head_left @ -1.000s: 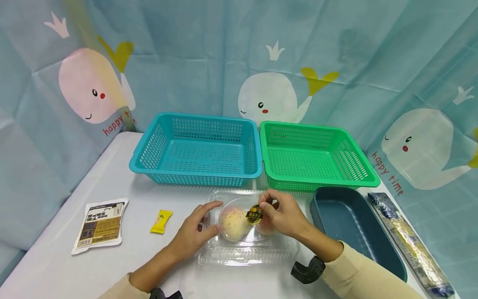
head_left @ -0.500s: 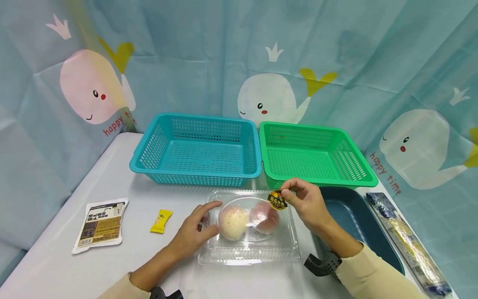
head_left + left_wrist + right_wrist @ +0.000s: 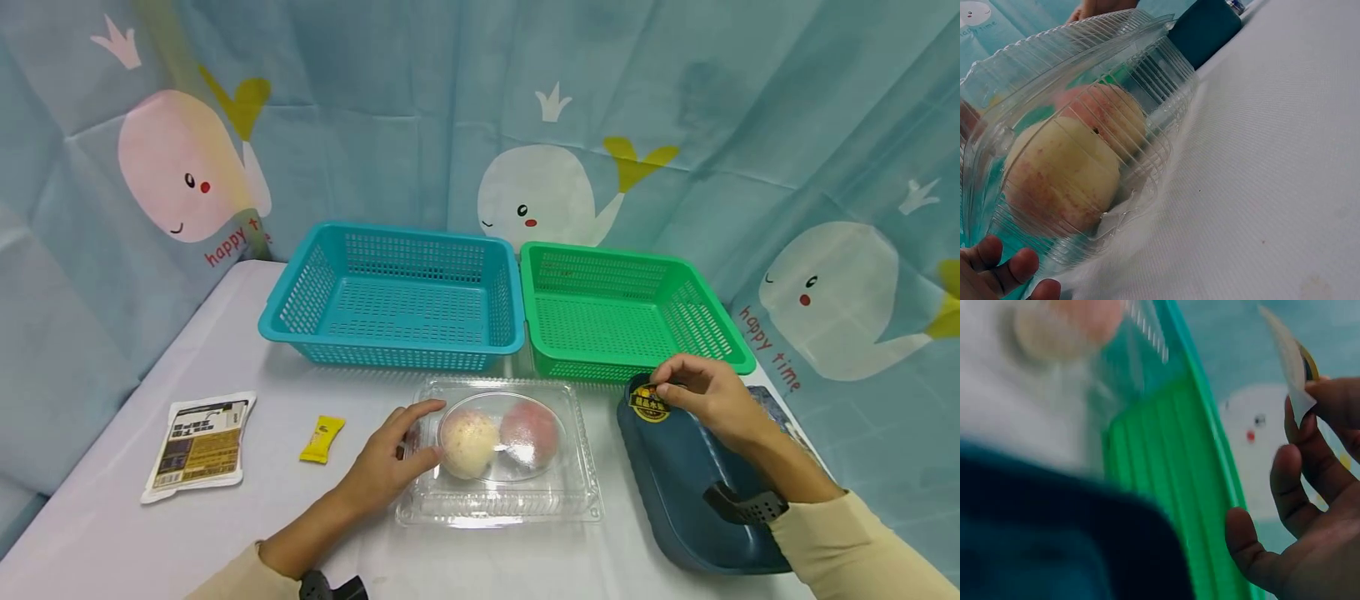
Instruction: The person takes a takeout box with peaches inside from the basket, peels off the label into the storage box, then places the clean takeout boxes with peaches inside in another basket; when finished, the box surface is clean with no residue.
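Observation:
A clear plastic clamshell box [image 3: 517,498] with two peaches in it, a pale one [image 3: 469,443] and a pink one [image 3: 529,435], lies in the middle of the table. My left hand [image 3: 386,458] rests at its left edge, thumb and index finger spread over the lid. Other fingertips [image 3: 1022,262] of that hand show close to the box in the left wrist view. With thumb and fingertips, my right hand [image 3: 712,406] pinches a round black-and-gold sticker [image 3: 649,403] over the far end of a dark blue tub [image 3: 678,483]. The sticker's pale back [image 3: 1291,369] shows in the right wrist view.
Behind the box stand a blue basket [image 3: 397,340] and a green basket [image 3: 637,367], side by side. A flat white-and-brown packet [image 3: 201,446] and a small yellow packet [image 3: 322,439] lie on the left. A long packet [image 3: 772,408] at the right is mostly hidden.
My right hand has peeled the sticker off the lid and carried it right, over the tub. The tub's near end has shifted left. My left hand has stayed at the box.

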### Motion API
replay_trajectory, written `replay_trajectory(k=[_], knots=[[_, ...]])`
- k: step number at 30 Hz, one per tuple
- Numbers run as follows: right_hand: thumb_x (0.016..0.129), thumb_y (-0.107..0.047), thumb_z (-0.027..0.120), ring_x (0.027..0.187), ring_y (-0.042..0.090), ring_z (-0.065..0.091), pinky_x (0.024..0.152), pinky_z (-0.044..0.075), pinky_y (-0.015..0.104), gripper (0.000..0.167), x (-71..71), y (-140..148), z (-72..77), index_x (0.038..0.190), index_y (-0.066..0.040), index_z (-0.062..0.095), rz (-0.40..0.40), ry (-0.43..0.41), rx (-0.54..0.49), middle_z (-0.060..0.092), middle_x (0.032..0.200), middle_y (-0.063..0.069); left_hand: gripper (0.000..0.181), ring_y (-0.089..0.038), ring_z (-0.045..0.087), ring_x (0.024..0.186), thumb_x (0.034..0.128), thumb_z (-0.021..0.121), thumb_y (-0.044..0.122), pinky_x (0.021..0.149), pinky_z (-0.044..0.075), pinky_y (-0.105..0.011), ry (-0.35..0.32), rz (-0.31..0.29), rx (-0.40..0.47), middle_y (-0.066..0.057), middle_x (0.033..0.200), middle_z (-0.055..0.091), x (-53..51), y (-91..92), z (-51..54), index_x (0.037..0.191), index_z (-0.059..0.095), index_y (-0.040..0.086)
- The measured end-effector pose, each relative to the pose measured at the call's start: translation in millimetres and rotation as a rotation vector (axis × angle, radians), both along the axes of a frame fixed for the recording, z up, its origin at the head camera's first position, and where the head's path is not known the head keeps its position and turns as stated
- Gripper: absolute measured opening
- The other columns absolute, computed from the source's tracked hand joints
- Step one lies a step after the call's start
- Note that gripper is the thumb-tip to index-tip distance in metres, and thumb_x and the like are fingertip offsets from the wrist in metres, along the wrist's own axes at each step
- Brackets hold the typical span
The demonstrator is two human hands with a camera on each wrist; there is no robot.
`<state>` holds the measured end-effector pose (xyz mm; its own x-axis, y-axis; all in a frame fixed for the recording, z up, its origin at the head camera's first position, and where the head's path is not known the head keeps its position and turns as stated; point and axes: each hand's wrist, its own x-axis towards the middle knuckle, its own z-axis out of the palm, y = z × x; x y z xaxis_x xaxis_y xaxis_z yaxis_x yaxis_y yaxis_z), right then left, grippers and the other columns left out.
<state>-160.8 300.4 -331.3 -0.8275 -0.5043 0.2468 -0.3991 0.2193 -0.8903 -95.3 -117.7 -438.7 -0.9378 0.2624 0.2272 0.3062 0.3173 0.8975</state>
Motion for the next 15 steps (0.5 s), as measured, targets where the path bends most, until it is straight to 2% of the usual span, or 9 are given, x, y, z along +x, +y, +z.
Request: replay_trajectory(k=[5, 10, 15], knots=[[0.091, 0.013, 0.055, 0.085, 0.017, 0.062, 0.069, 0.051, 0.026, 0.010, -0.3, 23.5, -10.9, 0.099, 0.009, 0.060, -0.070, 0.009, 0.092, 0.060, 0.099, 0.013, 0.053, -0.026, 0.042, 0.080, 0.0884, 0.066, 0.023, 0.061, 0.038, -0.031, 0.009, -0.001, -0.002, -0.003, 0.098, 0.047, 0.0, -0.3, 0.3, 0.139, 0.050, 0.022], [0.092, 0.008, 0.057, 0.079, 0.018, 0.062, 0.066, 0.052, 0.028, 0.008, -2.6, 38.4, -24.1, 0.099, 0.008, 0.060, -0.102, -0.008, 0.178, 0.061, 0.095, 0.012, 0.053, -0.026, 0.043, 0.084, 0.0882, 0.066, 0.023, 0.065, 0.039, -0.032, 0.006, 0.002, 0.006, -0.003, 0.103, 0.049, 0.2, -0.3, 0.5, 0.139, 0.050, 0.023], [0.092, 0.008, 0.058, 0.076, 0.019, 0.060, 0.063, 0.051, 0.031, 0.009, -3.5, 49.3, -39.9, 0.097, 0.003, 0.062, -0.120, 0.015, 0.259, 0.061, 0.092, 0.012, 0.053, -0.025, 0.043, 0.086, 0.0884, 0.066, 0.023, 0.066, 0.039, -0.032, 0.005, -0.001, 0.014, -0.003, 0.106, 0.050, 0.2, 0.8, -0.1, 0.139, 0.050, 0.023]])
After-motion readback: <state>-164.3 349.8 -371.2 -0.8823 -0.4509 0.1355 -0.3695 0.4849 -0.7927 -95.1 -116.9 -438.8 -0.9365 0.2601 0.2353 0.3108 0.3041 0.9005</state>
